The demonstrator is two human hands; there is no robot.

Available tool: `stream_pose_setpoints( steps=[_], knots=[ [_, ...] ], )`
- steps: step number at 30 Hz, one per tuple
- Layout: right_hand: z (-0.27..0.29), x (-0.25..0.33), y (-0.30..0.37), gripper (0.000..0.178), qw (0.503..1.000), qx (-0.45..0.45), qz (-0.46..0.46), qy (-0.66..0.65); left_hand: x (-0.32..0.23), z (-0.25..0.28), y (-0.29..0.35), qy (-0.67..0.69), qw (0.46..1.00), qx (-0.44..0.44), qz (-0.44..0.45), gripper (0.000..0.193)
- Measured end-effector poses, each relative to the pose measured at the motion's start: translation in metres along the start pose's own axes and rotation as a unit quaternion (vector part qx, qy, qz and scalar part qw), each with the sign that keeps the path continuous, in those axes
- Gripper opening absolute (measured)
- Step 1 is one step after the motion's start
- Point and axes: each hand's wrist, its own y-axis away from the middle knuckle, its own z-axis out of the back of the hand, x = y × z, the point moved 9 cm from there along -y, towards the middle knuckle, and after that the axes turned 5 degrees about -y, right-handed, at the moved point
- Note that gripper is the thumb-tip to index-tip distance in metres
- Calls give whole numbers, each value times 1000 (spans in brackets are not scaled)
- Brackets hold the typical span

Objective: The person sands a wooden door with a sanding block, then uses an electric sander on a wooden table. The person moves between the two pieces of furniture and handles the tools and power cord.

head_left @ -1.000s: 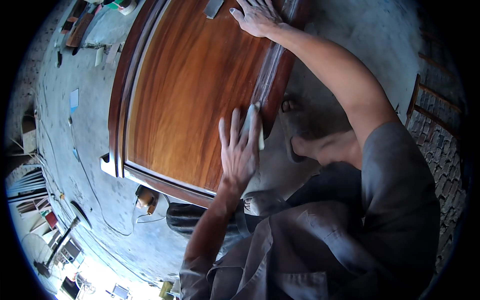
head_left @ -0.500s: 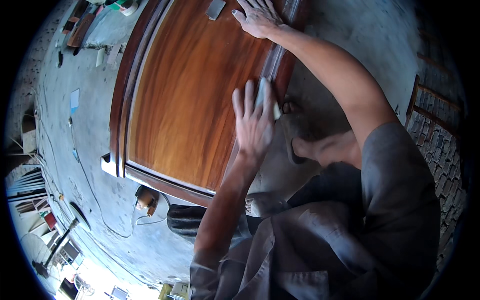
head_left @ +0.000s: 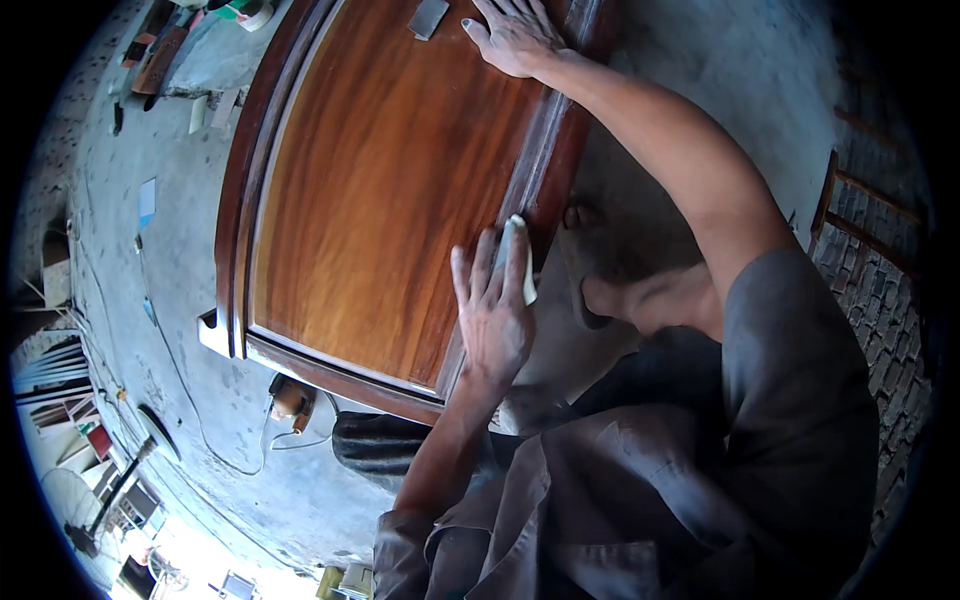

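Observation:
A large varnished reddish-brown wooden door [head_left: 380, 180] lies flat over a concrete floor. My left hand [head_left: 490, 315] presses a pale sheet of sandpaper [head_left: 522, 262] against the door's darker moulded right frame [head_left: 545, 165], fingers spread over it. My right hand [head_left: 515, 35] rests flat on the far part of the door beside the same frame, holding nothing. A small grey piece of sandpaper [head_left: 430, 17] lies loose on the panel just left of my right hand.
My bare foot [head_left: 625, 295] stands on the floor right of the door. An orange-and-wood tool [head_left: 290, 400] with a cable [head_left: 200, 430] lies below the door's near corner, next to a dark bundle [head_left: 385, 445]. A brick wall [head_left: 870, 250] runs on the right; clutter lies at the far left.
My left hand slid with the sandpaper away from me along the frame, then back toward me to about where it began. My right hand stayed planted on the door.

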Motion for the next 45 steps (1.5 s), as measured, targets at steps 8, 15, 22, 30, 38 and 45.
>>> stream_pose_setpoints(
  steps=[8, 15, 22, 30, 38, 45],
  knots=[
    [1, 3, -2, 63, 1000, 9, 1, 2, -14, -1, -69, 48, 997, -35, -53, 74],
    [0, -3, 0, 64, 1000, 15, -9, 8, -15, -3, -39, -8, 1000, -19, -15, 68],
    [2, -12, 3, 63, 1000, 15, -16, 12, -16, -14, -23, -47, 998, 18, -44, 62],
    [-4, 4, -4, 63, 1000, 14, -1, 7, -27, -5, -73, -7, 998, -29, -64, 70],
    [0, 11, -4, 63, 1000, 9, 6, 10, -31, -6, -79, -8, 997, -43, -66, 69],
    [12, -20, 1, 63, 999, -1, -13, 32, -12, -14, -15, -40, 999, -14, -3, 66]
  ],
)
